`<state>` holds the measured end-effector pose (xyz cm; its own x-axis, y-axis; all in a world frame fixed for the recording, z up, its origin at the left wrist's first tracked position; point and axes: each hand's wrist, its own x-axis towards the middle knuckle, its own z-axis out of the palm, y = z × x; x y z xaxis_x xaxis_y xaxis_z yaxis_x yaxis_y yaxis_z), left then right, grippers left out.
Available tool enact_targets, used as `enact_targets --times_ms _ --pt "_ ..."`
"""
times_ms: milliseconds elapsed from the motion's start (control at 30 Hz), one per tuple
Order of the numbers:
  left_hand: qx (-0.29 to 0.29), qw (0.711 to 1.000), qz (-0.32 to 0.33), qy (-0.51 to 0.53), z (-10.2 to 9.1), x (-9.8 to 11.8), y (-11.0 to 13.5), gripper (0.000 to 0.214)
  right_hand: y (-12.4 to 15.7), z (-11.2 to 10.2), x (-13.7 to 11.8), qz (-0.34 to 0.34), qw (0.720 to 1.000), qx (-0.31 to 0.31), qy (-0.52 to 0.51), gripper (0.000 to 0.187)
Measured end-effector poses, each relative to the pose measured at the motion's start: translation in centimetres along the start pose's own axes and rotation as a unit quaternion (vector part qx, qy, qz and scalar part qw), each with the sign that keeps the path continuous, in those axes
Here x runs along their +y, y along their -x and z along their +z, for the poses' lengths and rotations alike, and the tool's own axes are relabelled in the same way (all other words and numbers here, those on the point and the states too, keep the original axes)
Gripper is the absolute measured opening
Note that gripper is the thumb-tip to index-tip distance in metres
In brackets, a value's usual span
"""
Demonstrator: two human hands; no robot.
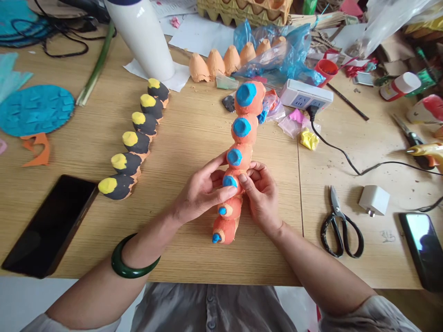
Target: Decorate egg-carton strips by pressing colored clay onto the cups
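Between my hands is an egg carton strip (242, 152) coated in orange clay, its bumps capped with blue clay. The caps at the far end are wide; the two nearest me are small dabs with bare carton around them. My left hand (202, 186) grips the strip from the left, its thumb beside a blue cap (230, 181). From the other side my right hand (261, 193) holds it, thumb pressed on the orange clay near the middle. A second strip (138, 138), black with yellow tips, lies on the table to the left.
Scissors (337, 226), a white charger (374, 199) and a phone (422, 244) lie at right. A power strip (306, 96) trails a black cord. Behind are an uncoated carton strip (216, 62) and a white tumbler (145, 39). A dark tablet (50, 226) lies at left.
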<state>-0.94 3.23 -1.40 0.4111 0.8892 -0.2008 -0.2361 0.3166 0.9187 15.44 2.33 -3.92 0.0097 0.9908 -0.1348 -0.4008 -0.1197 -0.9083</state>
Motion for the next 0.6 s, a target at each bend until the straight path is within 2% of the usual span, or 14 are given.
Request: enact_targets --times_ms 100,300,467,600 --pt "-0.027 1.000 -0.005 0.007 -0.1 0.3 0.1 0.077 0.0 0.0 0.0 -0.006 1.000 -0.003 -0.002 0.039" --pt "-0.011 1.000 0.024 -0.016 -0.2 -0.7 0.0 0.074 0.3 -0.1 -0.1 -0.028 0.999 -0.017 0.020 0.037" --pt "-0.010 0.997 0.069 -0.032 0.2 -0.8 -0.3 0.062 0.4 -0.2 0.0 -0.053 0.997 -0.025 0.049 0.038" --pt "0.009 0.998 0.057 -0.026 0.6 -0.4 -0.4 0.057 0.5 -0.1 0.0 -0.046 0.997 -0.019 0.063 0.037"
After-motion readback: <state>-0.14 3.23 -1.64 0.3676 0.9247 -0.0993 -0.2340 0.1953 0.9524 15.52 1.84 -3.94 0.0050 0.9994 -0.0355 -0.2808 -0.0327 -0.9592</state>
